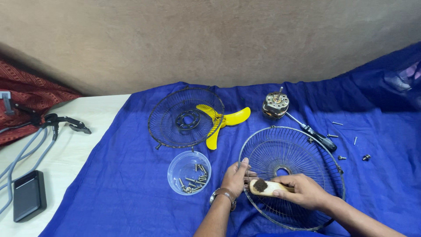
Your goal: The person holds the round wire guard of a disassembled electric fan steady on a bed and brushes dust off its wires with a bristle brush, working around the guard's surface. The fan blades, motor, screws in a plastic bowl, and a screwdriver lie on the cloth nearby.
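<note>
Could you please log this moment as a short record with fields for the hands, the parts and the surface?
left hand: left hand grips the rim of the wire fan guard
right hand: right hand holds a small wooden brush over that guard
second guard: dark wire guard, farther back
blade: yellow fan blade, partly behind the dark guard
motor: fan motor, shaft up
tool: screwdriver beside the motor
fasteners: clear plastic bowl with screws; loose screws on the right
surface: blue cloth
</note>
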Demonstrator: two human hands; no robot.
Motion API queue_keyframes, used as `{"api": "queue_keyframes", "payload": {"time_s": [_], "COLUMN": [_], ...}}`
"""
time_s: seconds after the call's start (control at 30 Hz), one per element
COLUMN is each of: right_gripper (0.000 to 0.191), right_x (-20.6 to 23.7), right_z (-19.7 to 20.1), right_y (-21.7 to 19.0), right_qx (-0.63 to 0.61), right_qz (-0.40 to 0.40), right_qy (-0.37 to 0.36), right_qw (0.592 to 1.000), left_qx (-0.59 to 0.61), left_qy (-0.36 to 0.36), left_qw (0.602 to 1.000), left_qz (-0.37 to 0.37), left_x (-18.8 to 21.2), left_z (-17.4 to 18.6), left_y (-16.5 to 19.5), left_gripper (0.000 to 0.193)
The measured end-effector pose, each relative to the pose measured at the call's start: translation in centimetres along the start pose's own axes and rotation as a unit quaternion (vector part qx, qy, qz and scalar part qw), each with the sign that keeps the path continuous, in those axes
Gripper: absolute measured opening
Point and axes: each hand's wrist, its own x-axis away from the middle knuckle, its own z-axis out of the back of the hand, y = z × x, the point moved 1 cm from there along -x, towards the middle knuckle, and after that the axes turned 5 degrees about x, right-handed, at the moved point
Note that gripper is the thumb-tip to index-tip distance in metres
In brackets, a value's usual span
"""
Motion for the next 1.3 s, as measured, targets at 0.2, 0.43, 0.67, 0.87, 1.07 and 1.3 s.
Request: {"api": "queue_keyframes", "payload": {"time_s": [0.2, 0.43, 0.67, 0.87, 1.07, 1.3], "right_gripper": [0.047, 0.056, 0.049, 0.046, 0.053, 0.059], "right_x": [0.0, 0.6, -0.3, -2.1, -2.6, -2.6], "right_z": [0.3, 0.0, 0.5, 1.4, 2.6, 2.3], "right_y": [-0.7, -2.1, -2.2, -1.9, -0.2, 1.1], "right_qx": [0.029, 0.109, 0.108, 0.087, 0.046, 0.043], "right_qz": [-0.003, -0.015, 0.017, -0.093, -0.183, -0.197], "right_qy": [-0.003, 0.025, 0.100, 0.144, 0.203, 0.278], "right_qw": [1.000, 0.994, 0.989, 0.981, 0.961, 0.939], "left_qx": [-0.006, -0.027, -0.103, 0.090, 0.073, 0.040], "left_qy": [0.019, 0.023, 0.022, -0.017, 0.029, 0.042], "left_qw": [1.000, 0.999, 0.990, 0.996, 0.997, 0.998], "left_qz": [-0.002, -0.036, -0.096, 0.021, 0.009, -0.001], "left_x": [0.3, 0.0, 0.3, 0.3, 0.8, 1.4], "left_z": [-0.2, 0.0, 0.2, 0.1, -0.2, -0.4], "left_y": [0.3, -0.3, -0.6, -0.6, -0.7, 0.1], "left_gripper": [0.060, 0.052, 0.052, 0.046, 0.049, 0.053]}}
